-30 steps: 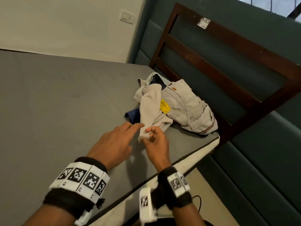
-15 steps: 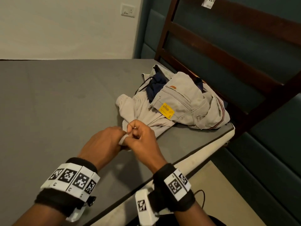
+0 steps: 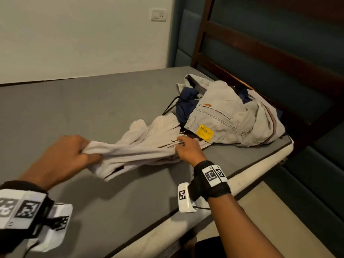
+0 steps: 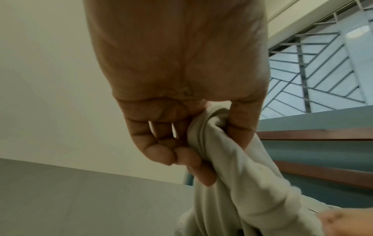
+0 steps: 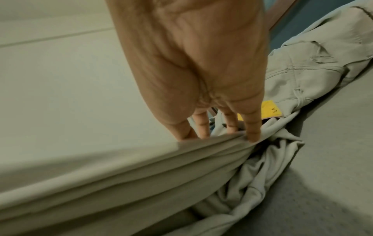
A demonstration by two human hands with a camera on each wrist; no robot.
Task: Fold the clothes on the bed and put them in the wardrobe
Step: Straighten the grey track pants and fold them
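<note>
Head view: left hand (image 3: 61,157) grips the crumpled beige cotton garment (image 3: 134,151), right hand (image 3: 186,148) pinches it, stretched above the grey bed (image 3: 74,112); separating step, next spread it flat

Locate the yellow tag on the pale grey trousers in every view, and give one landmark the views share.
Head: the yellow tag lies right of centre, on the pale grey trousers, just beyond the right hand.
Left wrist: not in it.
Right wrist: right of centre, partly hidden behind the fingers.
Shared landmark: the beige cloth garment stretched between both hands.
</note>
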